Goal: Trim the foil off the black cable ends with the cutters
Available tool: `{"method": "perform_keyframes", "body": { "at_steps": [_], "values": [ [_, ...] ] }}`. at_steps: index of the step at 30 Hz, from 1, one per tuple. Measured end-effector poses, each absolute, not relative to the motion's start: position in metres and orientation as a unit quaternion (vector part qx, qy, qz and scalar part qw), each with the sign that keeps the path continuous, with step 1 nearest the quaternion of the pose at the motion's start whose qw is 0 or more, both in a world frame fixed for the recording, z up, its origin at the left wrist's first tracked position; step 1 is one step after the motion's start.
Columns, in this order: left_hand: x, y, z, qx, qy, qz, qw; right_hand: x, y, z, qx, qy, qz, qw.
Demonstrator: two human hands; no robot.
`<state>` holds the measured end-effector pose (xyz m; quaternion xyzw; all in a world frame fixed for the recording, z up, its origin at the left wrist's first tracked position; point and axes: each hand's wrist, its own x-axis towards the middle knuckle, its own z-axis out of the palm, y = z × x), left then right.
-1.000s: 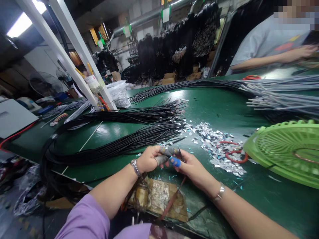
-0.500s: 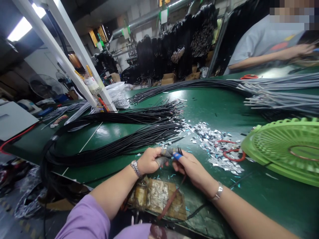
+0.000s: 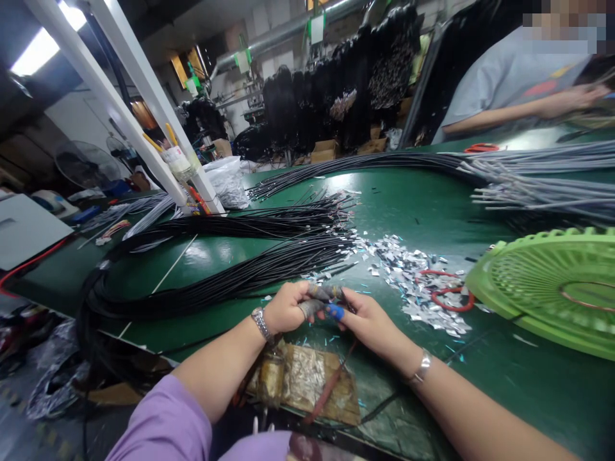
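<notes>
My left hand [image 3: 289, 307] and my right hand [image 3: 366, 318] meet over the green table [image 3: 413, 205], near its front edge. Both are closed in a pinch on the end of a thin black cable [image 3: 336, 296], fingertips wrapped in grey and blue tape. The cable end is mostly hidden between my fingers. A thick bundle of black cables [image 3: 230, 282] runs from my hands to the left and loops back. Just beyond my hands lies a heap of silver foil scraps [image 3: 408, 275].
Red-handled scissors [image 3: 446, 294] lie in the scraps. A green fan grille [image 3: 552, 288] sits at the right. Grey cables [image 3: 542, 179] lie at the back right, where another person's arm [image 3: 509, 115] rests. A foil-covered board [image 3: 307, 378] is below my hands. White posts [image 3: 144, 109] stand left.
My right hand has slid a little down and back toward my left; the fingers stay pinched together on the cable end. Everything else on the table is unchanged.
</notes>
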<state>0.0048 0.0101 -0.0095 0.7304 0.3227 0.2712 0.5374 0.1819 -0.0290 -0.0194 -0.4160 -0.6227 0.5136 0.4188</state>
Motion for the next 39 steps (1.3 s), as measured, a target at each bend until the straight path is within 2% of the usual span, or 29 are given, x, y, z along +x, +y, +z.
{"method": "perform_keyframes", "body": {
  "at_steps": [6,12,20,29,34,39],
  "values": [
    [0.005,0.011,-0.003,0.656,0.324,0.27,0.626,0.188,-0.027,-0.018,-0.409,-0.658,0.499,0.388],
    [0.004,0.014,-0.003,0.647,0.315,0.257,0.646,0.187,-0.027,-0.021,-0.421,-0.635,0.523,0.382],
    [0.004,0.017,-0.009,0.788,0.308,0.178,0.502,0.179,-0.024,-0.019,-0.464,-0.608,0.488,0.421],
    [0.005,0.022,-0.011,0.74,0.321,0.237,0.541,0.182,-0.023,-0.022,-0.459,-0.519,0.59,0.414],
    [0.01,0.02,-0.014,0.768,0.347,0.219,0.492,0.181,-0.022,-0.023,-0.474,-0.522,0.586,0.399],
    [0.016,0.02,-0.018,0.764,0.379,0.195,0.484,0.185,-0.02,-0.03,-0.486,-0.599,0.502,0.392]
  ]
}}
